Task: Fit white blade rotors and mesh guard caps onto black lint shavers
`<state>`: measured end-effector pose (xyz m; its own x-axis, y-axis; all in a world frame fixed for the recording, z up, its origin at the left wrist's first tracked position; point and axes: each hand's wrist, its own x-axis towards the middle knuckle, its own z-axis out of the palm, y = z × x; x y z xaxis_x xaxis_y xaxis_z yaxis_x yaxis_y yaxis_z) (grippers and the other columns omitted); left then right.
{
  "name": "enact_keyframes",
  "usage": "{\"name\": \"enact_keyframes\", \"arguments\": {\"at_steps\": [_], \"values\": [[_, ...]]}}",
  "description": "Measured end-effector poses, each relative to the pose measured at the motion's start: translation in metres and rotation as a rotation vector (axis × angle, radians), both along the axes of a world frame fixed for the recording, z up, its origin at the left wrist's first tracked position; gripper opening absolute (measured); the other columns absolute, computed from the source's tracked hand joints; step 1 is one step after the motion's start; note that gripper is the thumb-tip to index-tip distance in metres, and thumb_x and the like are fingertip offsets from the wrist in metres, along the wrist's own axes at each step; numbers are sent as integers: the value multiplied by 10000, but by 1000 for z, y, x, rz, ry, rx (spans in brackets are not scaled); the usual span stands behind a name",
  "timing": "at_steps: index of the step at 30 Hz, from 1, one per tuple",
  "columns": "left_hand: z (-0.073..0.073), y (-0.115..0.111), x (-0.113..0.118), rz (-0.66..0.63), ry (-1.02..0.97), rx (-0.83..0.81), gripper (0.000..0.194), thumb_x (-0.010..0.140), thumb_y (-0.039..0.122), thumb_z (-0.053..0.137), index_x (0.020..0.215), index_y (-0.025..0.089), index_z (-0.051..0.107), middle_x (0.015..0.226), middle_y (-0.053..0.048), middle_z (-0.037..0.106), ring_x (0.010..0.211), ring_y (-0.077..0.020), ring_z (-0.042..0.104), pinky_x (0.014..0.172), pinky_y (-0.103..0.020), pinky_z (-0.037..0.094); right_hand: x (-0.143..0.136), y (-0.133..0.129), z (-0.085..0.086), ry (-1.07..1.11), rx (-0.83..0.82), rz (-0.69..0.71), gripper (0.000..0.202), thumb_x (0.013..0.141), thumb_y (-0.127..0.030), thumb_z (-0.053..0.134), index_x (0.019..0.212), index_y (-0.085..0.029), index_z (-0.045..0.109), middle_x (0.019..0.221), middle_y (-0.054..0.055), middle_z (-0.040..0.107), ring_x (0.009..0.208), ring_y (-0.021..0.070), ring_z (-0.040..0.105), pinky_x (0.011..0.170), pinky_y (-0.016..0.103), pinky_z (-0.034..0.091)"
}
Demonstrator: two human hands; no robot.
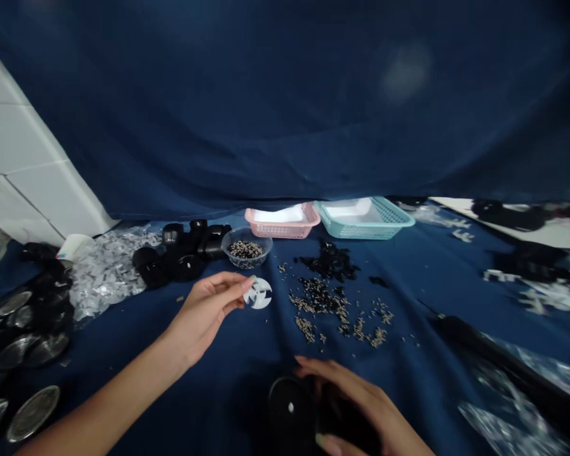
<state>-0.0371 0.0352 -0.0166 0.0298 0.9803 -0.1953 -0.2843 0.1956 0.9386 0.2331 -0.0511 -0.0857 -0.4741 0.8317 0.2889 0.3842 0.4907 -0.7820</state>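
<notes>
My left hand (209, 307) pinches a round white slotted piece (261, 293) between thumb and fingers, above the blue cloth. At the bottom centre, my right hand (346, 396) curves around a black cylindrical part (292, 411) with a small white spot on its end. The far side of that part is lost in shadow. Beyond my right hand lie scattered small screws (323, 301) and a pile of small black pieces (332, 261). A clear bowl of screws (247, 247) stands just behind my left hand.
A pink basket (285, 229) and a teal basket (370, 229) stand at the back. Black housings (185, 250), white small parts (109, 266) and round metal-rimmed pieces (33, 413) lie left. A black tool (494, 361) and clear plastic bags (508, 424) are on the right.
</notes>
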Motion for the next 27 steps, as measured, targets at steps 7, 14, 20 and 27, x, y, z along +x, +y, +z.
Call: {"name": "enact_keyframes", "arguments": {"at_steps": [7,14,20,27], "values": [[-26,-36,33,12,-63,-98,272,645,323,908,769,158,731,786,-12,742,771,-105,673,752,-203,531,-12,15,10,232,-81,-119,627,878,-320,742,1441,-341,467,1284,80,638,875,166,655,703,298,590],[-9,-53,42,31,21,3,246,661,289,901,753,159,714,726,21,719,683,-76,640,676,-164,506,-25,28,46,52,134,-71,729,761,-411,858,1396,-228,551,1267,92,651,947,194,657,717,314,567],[-2,-62,42,28,231,146,218,680,289,882,732,170,706,683,22,711,623,-89,647,624,-180,511,-38,27,63,-32,267,-34,548,811,-367,825,1280,-145,648,1166,88,724,1019,189,703,906,305,568],[-3,-68,42,-69,258,184,210,713,296,861,782,170,707,743,2,727,703,-115,683,674,-199,539,-34,21,58,-37,282,-61,402,856,-273,770,1220,-135,671,1107,92,743,974,199,710,846,320,579]]}}
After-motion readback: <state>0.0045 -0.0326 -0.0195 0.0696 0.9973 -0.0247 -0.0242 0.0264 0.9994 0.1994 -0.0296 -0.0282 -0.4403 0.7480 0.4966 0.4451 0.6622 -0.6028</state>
